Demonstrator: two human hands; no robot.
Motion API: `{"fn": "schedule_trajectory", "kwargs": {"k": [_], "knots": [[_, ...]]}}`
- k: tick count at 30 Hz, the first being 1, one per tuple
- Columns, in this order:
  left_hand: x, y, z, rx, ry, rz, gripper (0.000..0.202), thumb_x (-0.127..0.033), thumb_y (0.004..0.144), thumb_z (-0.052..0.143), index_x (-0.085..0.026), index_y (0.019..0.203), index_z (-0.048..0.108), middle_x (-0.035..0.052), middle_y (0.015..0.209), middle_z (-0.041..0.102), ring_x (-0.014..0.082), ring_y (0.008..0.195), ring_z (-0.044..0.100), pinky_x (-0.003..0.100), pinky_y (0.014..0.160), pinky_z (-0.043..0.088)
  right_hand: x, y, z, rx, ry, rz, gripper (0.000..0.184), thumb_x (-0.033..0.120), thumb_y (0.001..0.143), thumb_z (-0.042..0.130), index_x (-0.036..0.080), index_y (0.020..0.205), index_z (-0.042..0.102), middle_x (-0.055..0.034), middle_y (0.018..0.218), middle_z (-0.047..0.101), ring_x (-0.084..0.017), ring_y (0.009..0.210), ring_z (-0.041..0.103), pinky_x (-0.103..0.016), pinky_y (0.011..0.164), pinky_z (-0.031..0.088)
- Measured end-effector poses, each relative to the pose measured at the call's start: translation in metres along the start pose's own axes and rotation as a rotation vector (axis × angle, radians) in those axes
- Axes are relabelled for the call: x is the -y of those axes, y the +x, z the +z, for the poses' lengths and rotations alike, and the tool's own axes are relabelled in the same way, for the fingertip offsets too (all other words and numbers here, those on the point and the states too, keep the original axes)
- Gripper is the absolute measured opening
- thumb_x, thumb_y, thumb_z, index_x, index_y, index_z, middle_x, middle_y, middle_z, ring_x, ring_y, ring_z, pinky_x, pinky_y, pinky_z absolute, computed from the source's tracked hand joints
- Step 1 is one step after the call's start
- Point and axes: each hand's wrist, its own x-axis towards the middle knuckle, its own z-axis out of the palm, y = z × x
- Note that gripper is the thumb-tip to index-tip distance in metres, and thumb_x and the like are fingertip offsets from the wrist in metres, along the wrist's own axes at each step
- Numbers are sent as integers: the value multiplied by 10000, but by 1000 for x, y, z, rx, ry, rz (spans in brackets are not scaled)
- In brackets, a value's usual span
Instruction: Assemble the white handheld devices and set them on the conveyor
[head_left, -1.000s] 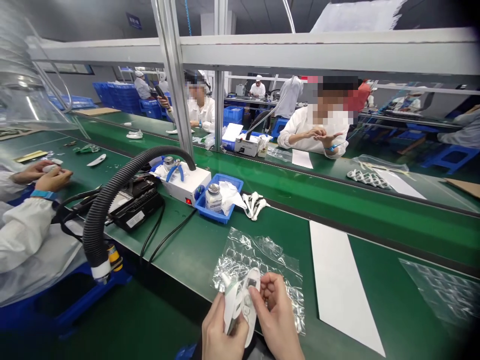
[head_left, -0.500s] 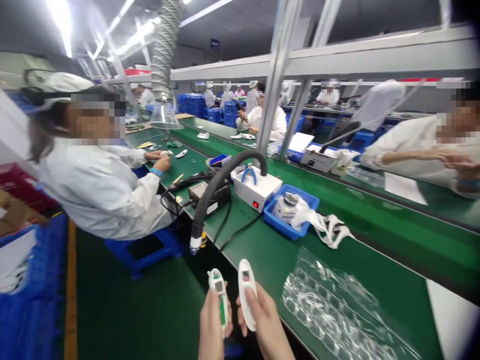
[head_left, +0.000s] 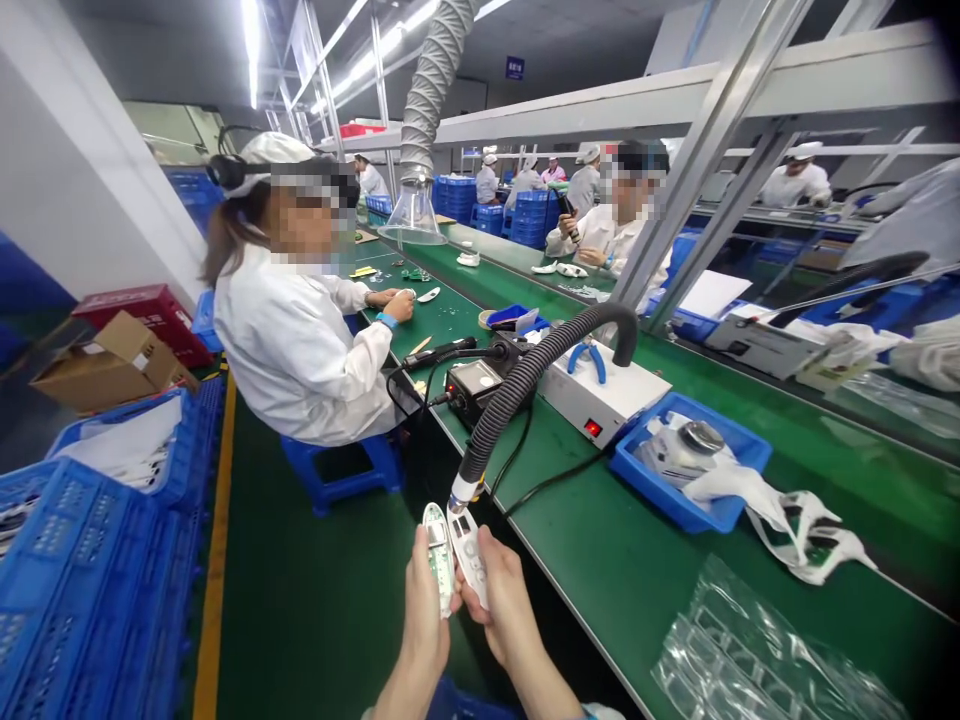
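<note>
My left hand (head_left: pixel 424 605) grips a white housing half with a green circuit board inside (head_left: pixel 439 545). My right hand (head_left: pixel 504 600) grips the matching white front cover with a small window and buttons (head_left: pixel 471 545). The two parts stand upright side by side, almost touching, low in the middle of the view, just off the near edge of the green bench (head_left: pixel 615 560). The mouth of a black corrugated hose (head_left: pixel 525 385) hangs right above the parts.
A white box with blue pliers (head_left: pixel 600 385), a soldering station (head_left: pixel 472 385), a blue tray with a metal-topped bottle (head_left: pixel 686 455), white shells (head_left: pixel 806 535) and clear blister trays (head_left: pixel 757 655) lie on the bench. A seated co-worker (head_left: pixel 300 330) is left. Blue crates (head_left: pixel 90 560) fill the left.
My head has turned left, so the aisle, crates and seated co-worker now fill the left. The two parts, first pressed together, then held apart, are now close side by side under the hose mouth.
</note>
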Motion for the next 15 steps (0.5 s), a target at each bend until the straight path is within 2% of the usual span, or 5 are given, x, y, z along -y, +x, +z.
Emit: {"fn": "schedule_trajectory", "kwargs": {"k": [3, 9, 12, 15], "knots": [[1, -1, -2, -28, -10, -1, 488, -621, 800, 550, -157, 648, 567, -35, 459, 498, 70, 362, 410, 170, 333, 276, -1, -2, 0, 7, 4, 1, 599, 726, 662, 666, 132, 646, 586, 19, 432, 540, -25, 266, 359, -118, 260, 105], [-8, 5, -19, -155, -40, 38, 495, -644, 794, 533, -169, 658, 550, -49, 457, 488, 69, 364, 416, 164, 330, 284, -9, 2, 23, 39, -26, 37, 617, 750, 618, 672, 143, 620, 558, 8, 419, 552, -48, 260, 404, -123, 252, 141], [-5, 3, -17, -144, -27, 41, 497, -650, 796, 525, -171, 667, 553, -50, 451, 486, 68, 356, 403, 165, 321, 272, -9, 0, 20, 51, -31, 25, 605, 730, 649, 669, 132, 707, 600, 11, 427, 559, -54, 264, 410, -127, 259, 149], [-3, 0, -6, -66, 14, 23, 487, -643, 798, 536, -170, 689, 577, -56, 433, 465, 67, 348, 383, 166, 316, 254, -5, -5, 5, 41, -17, -25, 585, 695, 699, 663, 119, 796, 631, 13, 425, 559, -53, 265, 395, -131, 271, 135]]}}
